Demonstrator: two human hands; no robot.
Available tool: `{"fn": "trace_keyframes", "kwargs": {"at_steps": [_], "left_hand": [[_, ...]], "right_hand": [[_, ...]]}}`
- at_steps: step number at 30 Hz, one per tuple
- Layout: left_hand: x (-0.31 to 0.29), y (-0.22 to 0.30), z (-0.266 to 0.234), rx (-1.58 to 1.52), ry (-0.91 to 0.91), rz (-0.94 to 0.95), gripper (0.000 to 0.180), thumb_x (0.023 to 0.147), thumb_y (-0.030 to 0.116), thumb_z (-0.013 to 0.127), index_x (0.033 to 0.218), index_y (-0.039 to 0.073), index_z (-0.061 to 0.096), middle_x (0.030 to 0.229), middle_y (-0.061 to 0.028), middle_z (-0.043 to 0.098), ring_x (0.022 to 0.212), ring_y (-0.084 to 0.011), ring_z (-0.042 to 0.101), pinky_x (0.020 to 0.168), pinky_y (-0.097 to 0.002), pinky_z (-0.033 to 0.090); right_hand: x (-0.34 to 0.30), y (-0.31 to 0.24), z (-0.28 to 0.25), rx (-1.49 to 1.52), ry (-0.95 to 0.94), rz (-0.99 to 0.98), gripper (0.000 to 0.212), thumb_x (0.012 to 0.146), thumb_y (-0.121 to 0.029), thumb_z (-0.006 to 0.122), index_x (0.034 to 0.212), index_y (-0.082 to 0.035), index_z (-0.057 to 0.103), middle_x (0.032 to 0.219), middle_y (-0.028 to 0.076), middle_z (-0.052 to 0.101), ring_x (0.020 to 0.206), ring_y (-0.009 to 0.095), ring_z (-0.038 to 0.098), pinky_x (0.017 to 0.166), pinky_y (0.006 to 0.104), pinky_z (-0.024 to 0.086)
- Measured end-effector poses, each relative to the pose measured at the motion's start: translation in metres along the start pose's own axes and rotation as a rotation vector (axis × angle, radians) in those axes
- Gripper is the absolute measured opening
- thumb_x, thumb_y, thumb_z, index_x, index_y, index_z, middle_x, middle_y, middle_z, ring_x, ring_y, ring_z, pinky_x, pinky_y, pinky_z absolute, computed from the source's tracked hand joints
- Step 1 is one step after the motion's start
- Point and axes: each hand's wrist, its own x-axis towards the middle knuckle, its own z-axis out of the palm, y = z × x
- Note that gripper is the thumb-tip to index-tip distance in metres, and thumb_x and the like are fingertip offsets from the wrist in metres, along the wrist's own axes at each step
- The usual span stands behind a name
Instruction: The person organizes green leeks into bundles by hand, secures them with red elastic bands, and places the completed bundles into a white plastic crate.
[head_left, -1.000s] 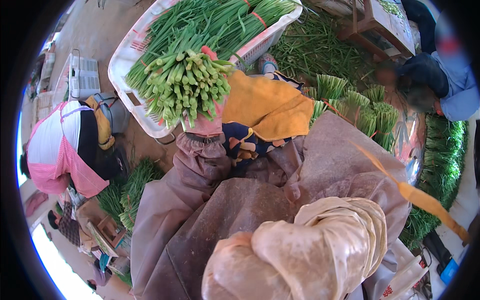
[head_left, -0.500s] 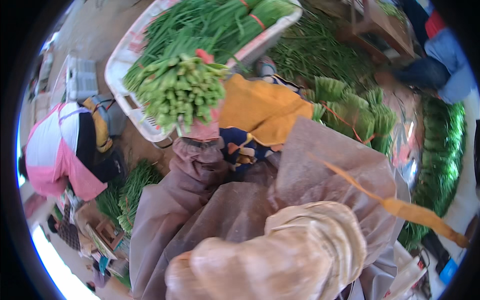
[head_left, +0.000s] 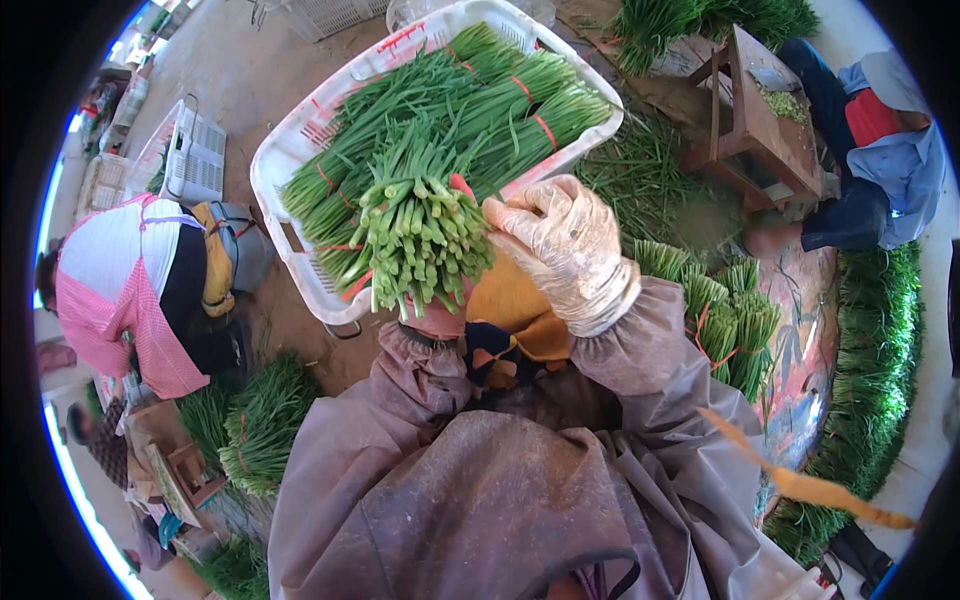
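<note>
My left hand, in a pink glove, is wrapped round a thick bunch of garlic chives, cut ends turned toward me. Most of its fingers are hidden under the stems. My right hand wears a dirty whitish glove and is closed in a pinch at the bunch's right side; what lies between its fingertips cannot be made out. Just beyond, a white plastic crate holds several chive bunches tied with red bands. The held bunch is over the crate's near side.
Cut chive bunches stand at the right, near a wooden stool and a seated person. Loose leaves litter the ground. A long row of chives lines the far right. At left, a person in a pink apron bends over.
My right hand has come up from low in front of my body to the side of the bunch. The bunch has moved a little right and down in the view, still in my left hand.
</note>
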Motion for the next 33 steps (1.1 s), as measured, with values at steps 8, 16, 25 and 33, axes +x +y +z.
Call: {"fn": "trace_keyframes", "kwargs": {"at_steps": [8,16,25,33], "left_hand": [[-0.003,-0.016,0.004,0.227,0.004,-0.047,0.049,0.1,0.034,0.04,0.141,0.006,0.039,0.144,-0.0127,0.04,0.136,-0.0273,0.036,0.116,-0.0413,0.029],[0.003,-0.021,0.003,-0.413,0.046,-0.158,0.05,0.1,0.024,0.036,0.146,0.005,0.033,0.14,-0.0138,0.047,0.127,-0.0289,0.047,0.109,-0.0415,0.038],[0.005,-0.003,0.003,-0.33,0.026,-0.202,0.052,0.103,0.039,0.031,0.146,0.01,0.032,0.152,-0.0108,0.034,0.138,-0.0285,0.033,0.116,-0.047,0.025],[0.017,0.002,-0.006,-3.765,0.4,-0.349,0.066,0.098,0.055,0.034,0.146,0.009,0.033,0.148,-0.0175,0.037,0.135,-0.036,0.037,0.113,-0.0538,0.029]], "right_hand": [[-0.013,0.02,0.018,0.699,0.045,0.521,0.01,0.077,-0.012,0.072,0.087,-0.011,0.072,0.078,0.005,0.061,0.076,0.028,0.061,0.067,0.0367,0.05],[-0.03,0.005,0.009,1.163,0.085,0.784,0.03,0.083,-0.011,0.074,0.11,0.0,0.065,0.099,0.011,0.067,0.09,0.018,0.066,0.08,0.0286,0.051],[-0.023,-0.001,0.018,0.223,0.122,0.286,0.01,0.079,-0.005,0.072,0.085,-0.004,0.065,0.071,0.007,0.062,0.062,0.022,0.062,0.055,0.0336,0.048],[0.005,0.013,-0.046,0.44,0.318,0.296,0.01,0.077,0.005,0.07,0.074,-0.001,0.063,0.067,0.006,0.06,0.055,0.014,0.055,0.051,0.0276,0.044]]}}
